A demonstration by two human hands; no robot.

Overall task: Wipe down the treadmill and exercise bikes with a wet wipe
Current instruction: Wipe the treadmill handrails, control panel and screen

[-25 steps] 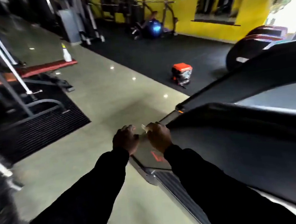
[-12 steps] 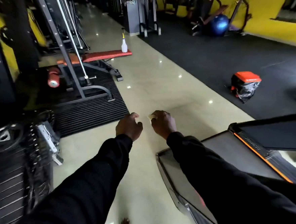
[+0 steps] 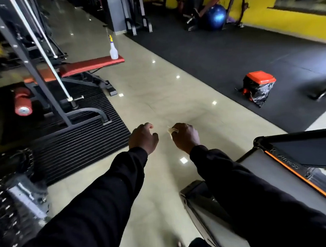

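Over the pale tiled floor (image 3: 156, 96), both hands are held out ahead, side by side w/ a small gap between. Right hand (image 3: 185, 136) has its fingers curled round a small pale wad, prob. the wet wipe (image 3: 172, 130); only a corner pokes out on the thumb side, rest hidden in the grip. Left hand (image 3: 143, 137) holds nothing, fingers loosely curled, thumb out.

Key relation: the treadmill (image 3: 268, 175) lies to the right of and below the wiping hand, its deck w/ orange edge stripe running from the near-right corner of the view away toward the right. Right hand is clearly the nearer one; left is further off, over bare floor. Neither hand touches the machine. Judging by this, the wipe would need to swing right and down to meet the deck or side rail, stroking along the long axis.

Room: gym. Red weight bench (image 3: 88, 65) at left on a ribbed black mat (image 3: 78, 140), w/ a spray bottle (image 3: 113, 49) standing upright on its far end. Black rubber flooring beyond the tiles, w/ an orange-lidded bin (image 3: 259, 86) lined w/ a black bag. Blue exercise ball (image 3: 215, 16) near the yellow wall (image 3: 286, 22). No exercise bike clearly identifiable; a dark shape at far right edge is cut off.
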